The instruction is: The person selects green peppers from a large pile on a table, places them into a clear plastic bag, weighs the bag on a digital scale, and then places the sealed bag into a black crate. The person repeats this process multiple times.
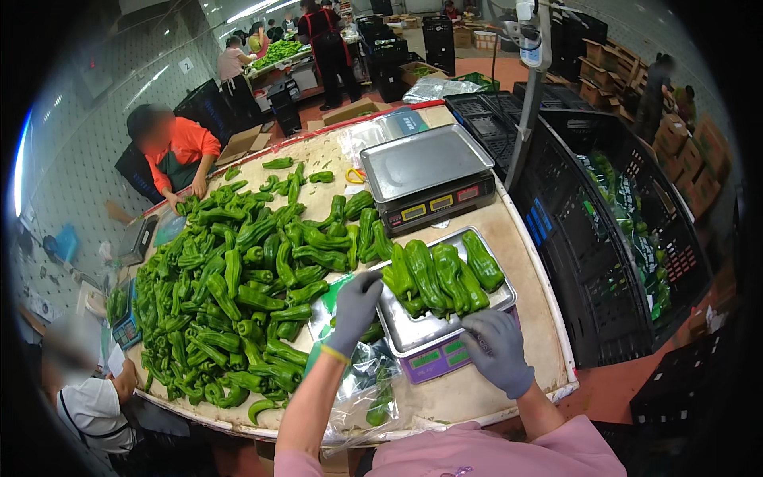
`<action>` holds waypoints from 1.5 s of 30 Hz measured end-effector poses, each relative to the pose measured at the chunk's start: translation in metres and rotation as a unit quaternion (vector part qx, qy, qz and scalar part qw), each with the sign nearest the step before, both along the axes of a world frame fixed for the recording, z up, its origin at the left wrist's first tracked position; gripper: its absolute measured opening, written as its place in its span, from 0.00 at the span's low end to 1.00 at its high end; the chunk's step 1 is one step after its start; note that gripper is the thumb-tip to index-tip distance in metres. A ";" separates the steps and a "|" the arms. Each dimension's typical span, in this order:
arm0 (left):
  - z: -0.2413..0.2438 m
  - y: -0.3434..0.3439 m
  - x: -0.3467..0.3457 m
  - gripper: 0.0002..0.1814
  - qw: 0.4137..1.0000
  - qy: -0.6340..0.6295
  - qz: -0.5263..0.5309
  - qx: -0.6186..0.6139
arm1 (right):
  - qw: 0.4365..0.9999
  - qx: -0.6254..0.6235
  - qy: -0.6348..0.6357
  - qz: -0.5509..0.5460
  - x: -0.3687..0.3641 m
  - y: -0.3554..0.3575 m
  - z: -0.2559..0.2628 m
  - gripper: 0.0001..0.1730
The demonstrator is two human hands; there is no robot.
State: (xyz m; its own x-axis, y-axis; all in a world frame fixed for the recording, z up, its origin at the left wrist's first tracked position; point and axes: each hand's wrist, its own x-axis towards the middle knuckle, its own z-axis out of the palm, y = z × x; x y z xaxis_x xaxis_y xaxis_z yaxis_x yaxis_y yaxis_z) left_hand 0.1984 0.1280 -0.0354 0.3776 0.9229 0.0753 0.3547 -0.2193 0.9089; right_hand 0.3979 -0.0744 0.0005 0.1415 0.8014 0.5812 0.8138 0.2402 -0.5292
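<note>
Several long green peppers [444, 277] lie side by side on the steel tray [411, 331] of a purple digital scale [430, 366]. My left hand [356, 311], in a grey glove, is at the tray's left edge by the peppers, fingers bent; whether it touches anything is unclear. At the tray's front right edge is my gloved right hand [498, 350], its fingers curled near the pepper ends. Whether it holds one cannot be told. Clear plastic bags [363, 381], with peppers in or under them, lie below my left hand. A large heap of green peppers [238, 286] spreads to the left.
A second scale with a steel pan [426, 161] stands behind the tray, beside orange-handled scissors [355, 175]. Black plastic crates [587, 250] adjoin the table's right side, one holding bagged peppers. A co-worker in orange [182, 146] handles peppers across the table; another [95, 405] is at the left.
</note>
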 end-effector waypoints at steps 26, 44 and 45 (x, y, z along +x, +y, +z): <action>0.066 -0.115 -0.116 0.05 0.970 -0.094 0.126 -0.184 | 0.992 -0.035 0.120 -0.017 0.036 -0.037 -0.025 0.08; 0.015 -0.326 -0.238 0.15 0.872 0.135 0.470 0.026 | 0.891 -0.178 0.085 0.410 -0.103 -0.047 -0.014 0.10; 0.018 -0.300 -0.223 0.18 0.889 0.122 0.436 0.062 | 0.893 -0.158 0.061 0.417 -0.108 -0.047 -0.013 0.11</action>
State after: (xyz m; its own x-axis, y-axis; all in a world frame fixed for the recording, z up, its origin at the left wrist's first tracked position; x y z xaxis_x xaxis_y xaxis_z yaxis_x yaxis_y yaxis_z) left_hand -0.0251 -0.1725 -0.0171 -0.4591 0.8630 0.2108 0.6222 0.1429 0.7697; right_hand 0.2901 -0.1217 -0.0123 -0.5345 0.7786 0.3288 0.3530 0.5591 -0.7502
